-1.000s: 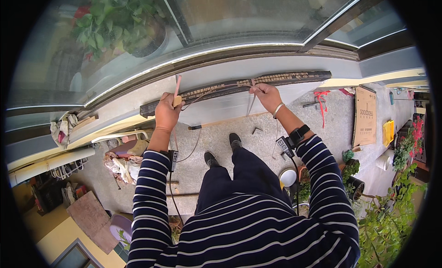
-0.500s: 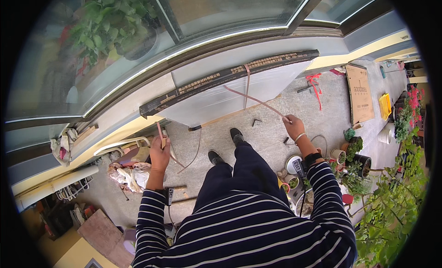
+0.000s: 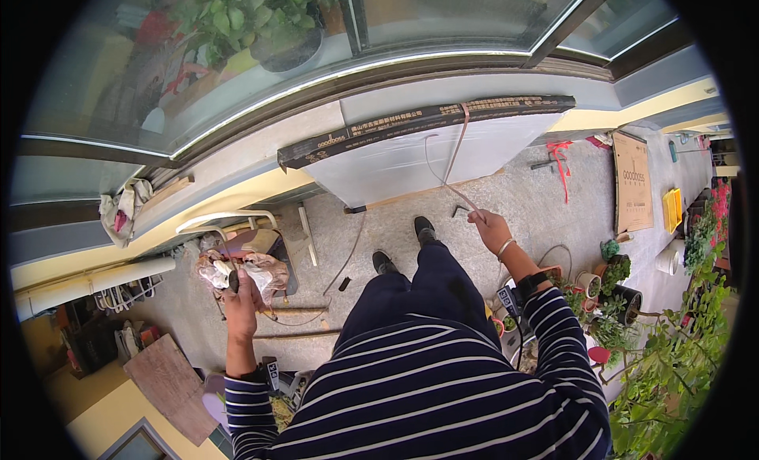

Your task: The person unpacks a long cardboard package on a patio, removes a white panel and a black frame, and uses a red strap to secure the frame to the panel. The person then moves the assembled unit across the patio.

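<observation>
A: Left hand, quick?
B: Left hand at 8 o'clock, grip clenched on a small dark thing. Too small to tell what. Rags near it, toward its 12 o'clock.
A: Right?
B: Right hand at 3 o'clock, grip pinching a loose brownish strap. It runs from the fingers toward 11 o'clock, curling in front of the package. Can't tell if it touches.
A: Package where?
B: 1 o'clock. Big, flat, on edge near the wall; dark top edge, pale face. A 2nd strap crosses the edge and runs down the face.
A: Around it?
B: Red ribbon on the floor, between 2 and 3. Brown cardboard at 3, yellow crate past it. Black pot between 3 and 4. 2 dark shoes near centre. Leafy plant behind glass, 11 o'clock.
</observation>
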The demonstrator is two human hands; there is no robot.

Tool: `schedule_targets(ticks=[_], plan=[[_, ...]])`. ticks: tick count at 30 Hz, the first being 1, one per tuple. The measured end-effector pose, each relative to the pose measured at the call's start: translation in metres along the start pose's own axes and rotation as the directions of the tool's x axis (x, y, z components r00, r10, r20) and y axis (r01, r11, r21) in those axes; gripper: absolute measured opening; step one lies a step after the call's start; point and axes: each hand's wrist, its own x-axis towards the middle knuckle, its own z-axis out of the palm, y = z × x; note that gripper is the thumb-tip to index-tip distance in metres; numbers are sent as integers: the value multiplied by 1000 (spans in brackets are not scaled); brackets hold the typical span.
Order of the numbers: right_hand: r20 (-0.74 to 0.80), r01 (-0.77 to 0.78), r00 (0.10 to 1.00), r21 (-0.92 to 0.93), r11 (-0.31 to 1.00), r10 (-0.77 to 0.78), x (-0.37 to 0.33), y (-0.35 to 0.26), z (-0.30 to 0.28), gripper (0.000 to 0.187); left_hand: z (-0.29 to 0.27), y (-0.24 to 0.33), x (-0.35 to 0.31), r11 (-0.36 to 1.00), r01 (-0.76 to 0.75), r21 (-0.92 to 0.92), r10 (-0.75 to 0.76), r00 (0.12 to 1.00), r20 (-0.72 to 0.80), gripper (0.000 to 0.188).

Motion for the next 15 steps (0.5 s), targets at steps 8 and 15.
schedule_targets(ticks=[8,15], plan=[[541,663,641,-32,748,-544,24,-154,107,36,14,140,-91,865,-101,-491,171,980,100,48],[835,629,61,394,671,-547,-23,-266,196,46,5,207,-99,582,-507,-637,669,743,20,43]])
